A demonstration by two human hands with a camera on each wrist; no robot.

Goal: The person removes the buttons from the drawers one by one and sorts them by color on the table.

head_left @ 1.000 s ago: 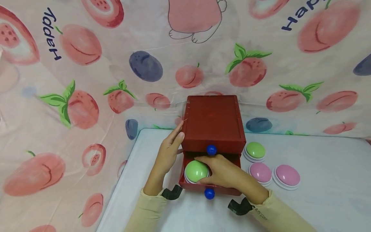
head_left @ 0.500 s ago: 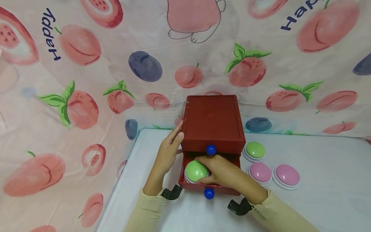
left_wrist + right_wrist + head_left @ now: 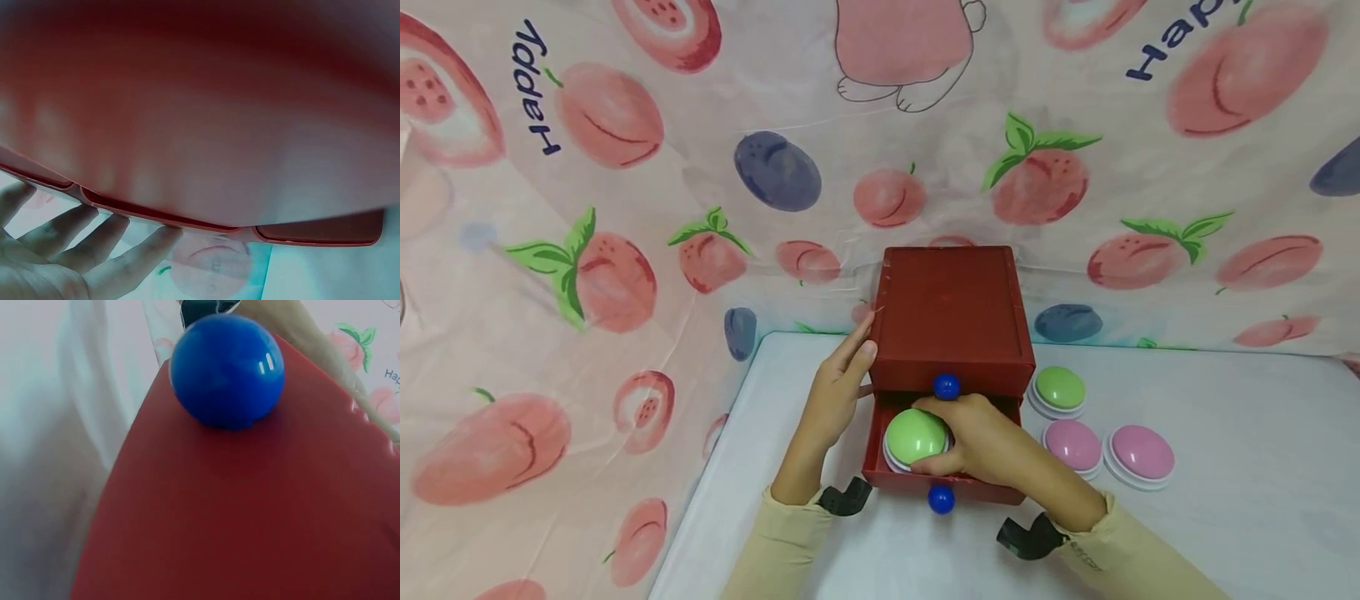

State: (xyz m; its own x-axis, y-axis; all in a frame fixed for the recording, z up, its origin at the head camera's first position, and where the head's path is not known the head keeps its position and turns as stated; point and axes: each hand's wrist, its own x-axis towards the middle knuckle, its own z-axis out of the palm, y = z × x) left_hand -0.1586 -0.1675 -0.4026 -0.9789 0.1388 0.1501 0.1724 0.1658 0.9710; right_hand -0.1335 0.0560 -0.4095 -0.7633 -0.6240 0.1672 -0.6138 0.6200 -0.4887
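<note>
Glossy green dome with a white round base (image 3: 917, 437): within the lower drawer's walls, at its left side; I can't tell whether its base touches the floor.
Right hand (image 3: 981, 437): I see thumb and fingers gripping the dome.
Red lower drawer (image 3: 985, 493): already pulled out.
Red box-shaped cabinet (image 3: 953, 312): its upper front looks closed to me.
Left hand (image 3: 837, 392): fingers spread fairly straight against the cabinet's left side, gripping nothing.
Second green dome (image 3: 1060, 389), two pink domes (image 3: 1073, 445) (image 3: 1142, 452): outside, right of the cabinet, on the white table (image 3: 1240, 450).
Unsettled: by my judgement, the held dome isn't released; these three remain unhandled.
</note>
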